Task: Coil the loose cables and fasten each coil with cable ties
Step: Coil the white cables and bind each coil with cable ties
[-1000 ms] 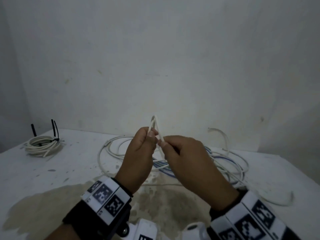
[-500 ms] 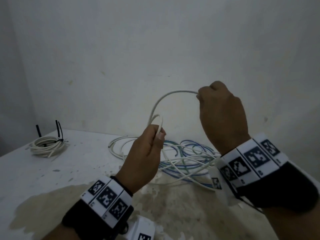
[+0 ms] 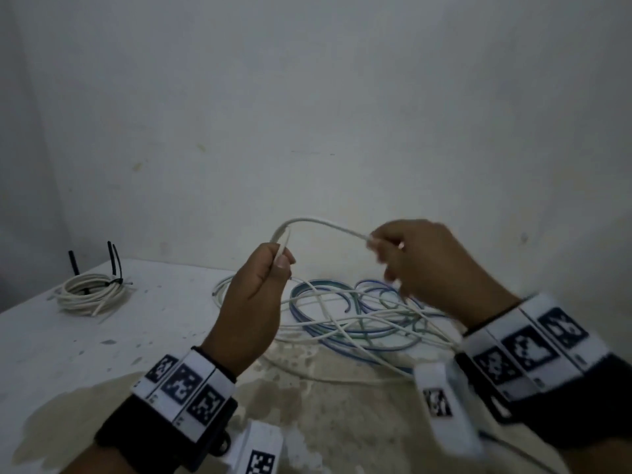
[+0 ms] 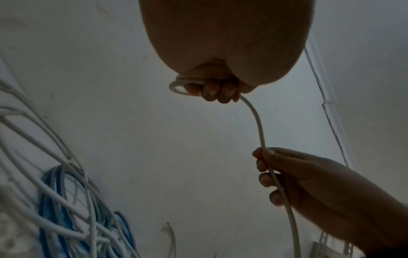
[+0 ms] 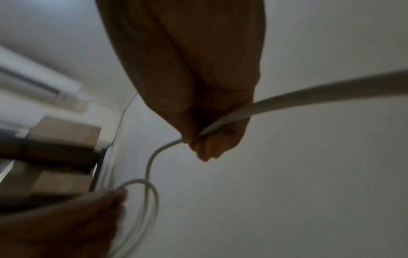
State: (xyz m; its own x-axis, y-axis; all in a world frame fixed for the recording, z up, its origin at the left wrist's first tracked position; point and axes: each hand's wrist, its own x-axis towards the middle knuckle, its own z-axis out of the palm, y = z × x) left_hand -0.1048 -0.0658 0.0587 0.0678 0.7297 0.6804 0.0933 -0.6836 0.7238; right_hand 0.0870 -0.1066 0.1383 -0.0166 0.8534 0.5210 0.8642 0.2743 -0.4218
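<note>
My left hand pinches a small loop of the white cable above the table. That cable arches to the right into my right hand, whose curled fingers hold it; the hand is blurred. In the left wrist view the left fingers clasp the loop, and the cable runs down through the right hand. The right wrist view has the cable passing through the right fist. Under both hands a loose tangle of white and blue cables lies on the table.
A finished white coil fastened with black cable ties lies at the table's far left. The white table is stained near its front. A plain wall stands close behind. Cardboard boxes show in the right wrist view.
My hands, close together a second ago, have parted. The right hand rose drawing the cable out into an arch, then came down and nearer the left hand, which kept hold of its loop.
</note>
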